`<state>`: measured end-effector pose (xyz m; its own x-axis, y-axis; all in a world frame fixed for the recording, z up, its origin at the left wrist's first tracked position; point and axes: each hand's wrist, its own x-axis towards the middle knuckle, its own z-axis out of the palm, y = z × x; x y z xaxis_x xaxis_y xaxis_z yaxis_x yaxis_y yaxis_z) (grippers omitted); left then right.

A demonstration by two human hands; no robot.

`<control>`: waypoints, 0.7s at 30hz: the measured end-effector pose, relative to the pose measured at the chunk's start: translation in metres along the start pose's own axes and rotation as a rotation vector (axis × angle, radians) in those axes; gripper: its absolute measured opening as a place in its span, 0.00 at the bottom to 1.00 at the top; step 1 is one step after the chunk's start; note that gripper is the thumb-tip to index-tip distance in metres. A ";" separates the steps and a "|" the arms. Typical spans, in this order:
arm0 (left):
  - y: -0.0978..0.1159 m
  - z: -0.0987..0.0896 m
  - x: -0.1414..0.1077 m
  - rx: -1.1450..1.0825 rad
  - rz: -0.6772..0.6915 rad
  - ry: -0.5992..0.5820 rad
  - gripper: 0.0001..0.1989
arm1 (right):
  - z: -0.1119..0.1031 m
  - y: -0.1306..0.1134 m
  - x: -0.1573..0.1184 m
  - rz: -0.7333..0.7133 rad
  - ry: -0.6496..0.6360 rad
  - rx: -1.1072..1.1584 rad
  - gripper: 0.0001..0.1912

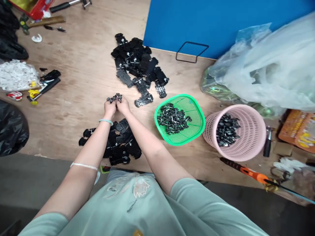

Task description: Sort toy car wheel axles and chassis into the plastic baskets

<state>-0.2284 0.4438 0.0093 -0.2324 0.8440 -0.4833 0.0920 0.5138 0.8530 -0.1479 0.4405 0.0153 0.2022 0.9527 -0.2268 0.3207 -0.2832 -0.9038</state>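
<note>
My left hand (110, 108) and my right hand (123, 106) are side by side over the wooden table. Both are closed around a small cluster of black toy wheels (114, 97), some seemingly on axles; my fingers are partly hidden. Beyond them lies a heap of black toy car chassis (134, 59), with a few loose ones toward me. More black chassis (120, 141) lie under my forearms at the table's near edge. To the right, a green basket (180, 141) holds wheels on metal axles (173, 119).
A pink basket (256, 131) with black wheels (226, 129) stands right of the green one. Near it lie an orange-handled tool (254, 174) and a hammer (267, 142). Plastic bags (278, 65) fill the back right; hammers (46, 21) and a bag of white parts (18, 75) are left.
</note>
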 end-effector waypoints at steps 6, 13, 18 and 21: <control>0.015 0.061 -0.135 -0.127 0.189 -0.214 0.03 | -0.122 -0.003 -0.111 0.072 0.212 0.032 0.08; 0.038 0.182 -0.252 0.095 0.409 -0.476 0.04 | -0.292 0.035 -0.167 -0.032 0.604 -0.168 0.17; 0.028 0.192 -0.240 0.305 0.333 -0.592 0.20 | -0.342 0.057 -0.158 0.067 0.280 -0.614 0.25; 0.019 0.172 -0.227 0.210 0.334 -0.547 0.25 | -0.343 0.052 -0.149 -0.060 0.262 -0.707 0.26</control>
<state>-0.0076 0.2884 0.1015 0.3597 0.8908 -0.2776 0.2726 0.1842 0.9443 0.1560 0.2465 0.1268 0.3504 0.9365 -0.0113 0.8377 -0.3188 -0.4435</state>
